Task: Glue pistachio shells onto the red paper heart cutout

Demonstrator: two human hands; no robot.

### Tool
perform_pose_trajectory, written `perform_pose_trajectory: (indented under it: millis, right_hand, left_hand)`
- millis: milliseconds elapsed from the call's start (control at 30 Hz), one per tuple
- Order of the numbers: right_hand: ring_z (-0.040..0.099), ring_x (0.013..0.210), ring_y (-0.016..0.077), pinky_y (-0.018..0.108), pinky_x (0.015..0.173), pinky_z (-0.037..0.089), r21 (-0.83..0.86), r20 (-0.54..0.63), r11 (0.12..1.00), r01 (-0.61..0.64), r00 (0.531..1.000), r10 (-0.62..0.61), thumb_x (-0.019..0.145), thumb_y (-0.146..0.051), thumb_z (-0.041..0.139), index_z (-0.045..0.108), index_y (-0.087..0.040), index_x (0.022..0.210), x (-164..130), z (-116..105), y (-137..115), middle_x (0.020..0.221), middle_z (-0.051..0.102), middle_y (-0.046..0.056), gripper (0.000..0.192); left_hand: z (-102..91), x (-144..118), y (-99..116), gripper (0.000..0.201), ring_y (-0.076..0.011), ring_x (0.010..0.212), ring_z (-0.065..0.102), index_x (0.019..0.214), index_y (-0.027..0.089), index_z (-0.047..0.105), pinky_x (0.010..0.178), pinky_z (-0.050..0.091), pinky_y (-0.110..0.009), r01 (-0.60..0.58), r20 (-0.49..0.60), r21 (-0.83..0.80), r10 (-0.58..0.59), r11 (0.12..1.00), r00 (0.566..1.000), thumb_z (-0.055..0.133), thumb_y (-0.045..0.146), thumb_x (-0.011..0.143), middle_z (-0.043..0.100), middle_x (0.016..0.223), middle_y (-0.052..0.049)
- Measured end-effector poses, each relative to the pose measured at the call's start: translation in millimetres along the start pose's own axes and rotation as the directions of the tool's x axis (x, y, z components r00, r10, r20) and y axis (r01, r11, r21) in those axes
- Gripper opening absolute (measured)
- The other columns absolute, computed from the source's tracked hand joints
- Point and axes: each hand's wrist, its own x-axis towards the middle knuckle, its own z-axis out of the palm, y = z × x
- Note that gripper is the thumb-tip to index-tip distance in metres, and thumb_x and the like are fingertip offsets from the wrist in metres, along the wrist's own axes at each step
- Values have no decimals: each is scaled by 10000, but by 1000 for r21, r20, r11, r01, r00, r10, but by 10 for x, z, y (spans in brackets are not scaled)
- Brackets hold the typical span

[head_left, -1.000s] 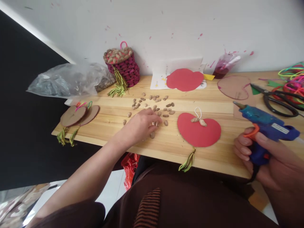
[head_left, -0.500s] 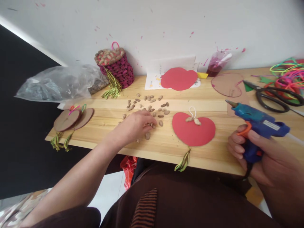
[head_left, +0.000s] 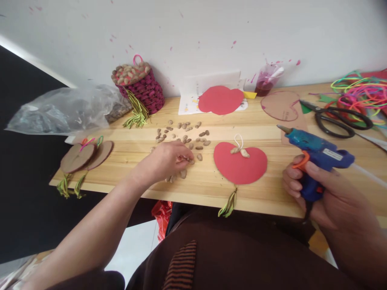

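Observation:
My left hand (head_left: pixel 167 161) is low over the scattered peanuts (head_left: pixel 185 126), thumb and fingers pinched around a peanut (head_left: pixel 191 162) at their tips. Gripped in my right hand (head_left: pixel 328 189) is a blue hot glue gun (head_left: pixel 314 147), its nozzle pointing left and a finger at the orange trigger. A white glue stick (head_left: pixel 367 171) sticks out of its back. Between my hands lies a red heart-like cutout (head_left: pixel 241 167). It has a white cord loop, two peanuts at its top notch and a green tassel (head_left: pixel 229 203) hanging over the table's front edge.
At left are brown cardboard cutouts (head_left: pixel 78 158) with tassels, a plastic bag (head_left: pixel 60 110) and a purple woven basket-like piece (head_left: pixel 154 94) topped with peanuts. Behind are another red cutout (head_left: pixel 220 100) and a cup of dark red liquid (head_left: pixel 267 82). Black scissors (head_left: pixel 335 123) and colourful cords (head_left: pixel 363 94) lie at right.
The whole view has shifted, so most things sit slightly further left. My left hand stays pinched among the peanuts; my right hand still holds the glue gun.

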Motion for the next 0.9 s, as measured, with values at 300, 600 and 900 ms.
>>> perform_pose_trajectory:
  millis: [300,600,900]
  right_hand:
    - [542,499,120,186,381,446,-18,17,1000,-1,1000,1,678,-349,846,669,-211,858,-12,-48,20,651,582,-6,288]
    - [530,495,115,187,385,440,-3,22,1000,-5,1000,6,652,-350,857,671,-209,830,-12,-23,10,634,576,-10,293]
    - [528,478,117,187,366,435,-7,4,1000,-6,1000,6,645,-330,852,673,-209,808,-21,-23,7,626,571,-3,271]
  left_hand:
    - [47,6,127,141,-189,823,666,932,191,761,783,533,-326,4,-15,66,-3,998,1000,647,149,860,707,918,-65]
    - [144,-19,149,176,-195,866,678,900,188,731,821,537,-343,30,-90,66,-24,997,996,601,83,842,713,934,-52]
    - [-61,-73,132,92,-182,831,667,907,203,742,792,523,-319,117,-63,108,-111,987,992,656,211,875,725,885,-40]
